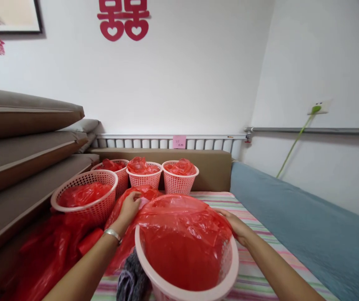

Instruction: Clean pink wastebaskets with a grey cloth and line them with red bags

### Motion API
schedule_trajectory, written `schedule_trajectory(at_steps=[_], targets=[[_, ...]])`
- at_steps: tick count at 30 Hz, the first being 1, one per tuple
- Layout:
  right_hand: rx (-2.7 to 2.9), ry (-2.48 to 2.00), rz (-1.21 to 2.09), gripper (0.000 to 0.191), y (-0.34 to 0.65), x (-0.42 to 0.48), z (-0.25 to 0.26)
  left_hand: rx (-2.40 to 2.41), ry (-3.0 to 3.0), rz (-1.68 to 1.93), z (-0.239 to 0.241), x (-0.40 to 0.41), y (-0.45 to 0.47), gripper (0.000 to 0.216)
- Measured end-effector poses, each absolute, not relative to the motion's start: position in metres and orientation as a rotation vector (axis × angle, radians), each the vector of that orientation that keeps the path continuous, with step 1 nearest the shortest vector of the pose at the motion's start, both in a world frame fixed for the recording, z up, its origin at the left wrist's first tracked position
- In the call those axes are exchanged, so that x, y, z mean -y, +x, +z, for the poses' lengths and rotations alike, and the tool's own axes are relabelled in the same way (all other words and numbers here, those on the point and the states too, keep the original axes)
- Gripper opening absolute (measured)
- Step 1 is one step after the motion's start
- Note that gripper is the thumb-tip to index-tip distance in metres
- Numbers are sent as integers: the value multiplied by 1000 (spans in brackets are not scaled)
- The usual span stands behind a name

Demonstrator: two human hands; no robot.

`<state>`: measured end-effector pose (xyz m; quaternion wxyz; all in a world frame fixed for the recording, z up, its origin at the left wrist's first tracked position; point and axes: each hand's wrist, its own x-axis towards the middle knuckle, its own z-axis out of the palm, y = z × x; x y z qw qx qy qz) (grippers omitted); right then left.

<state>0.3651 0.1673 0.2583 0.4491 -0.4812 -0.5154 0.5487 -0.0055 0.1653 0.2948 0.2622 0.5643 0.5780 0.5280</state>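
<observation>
left: the edges of stacked cushions (29, 167) close off the side beside a pink basket (104, 209) lined with red plastic. the left hand (131, 205), fingers loosely curled, lies by red plastic beyond the left rim of the near basket (234, 265); whether it grips cannot be told. centre: a red bag (185, 219) spans this basket's far rim. the right hand (234, 225) meets the bag's right edge, grip uncertain. right: a striped sheet (271, 251) gives sideways room up to the blue covering (307, 225).
</observation>
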Motion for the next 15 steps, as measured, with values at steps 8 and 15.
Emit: schedule_trajectory(at_steps=[8,15], targets=[[1355,-1083,1447,32,353,-198,270,-1335,2108,961,326,-107,53,28],[1632,-1068,1556,41,341,-234,290,-1336,2608,791,303,-49,59,31]])
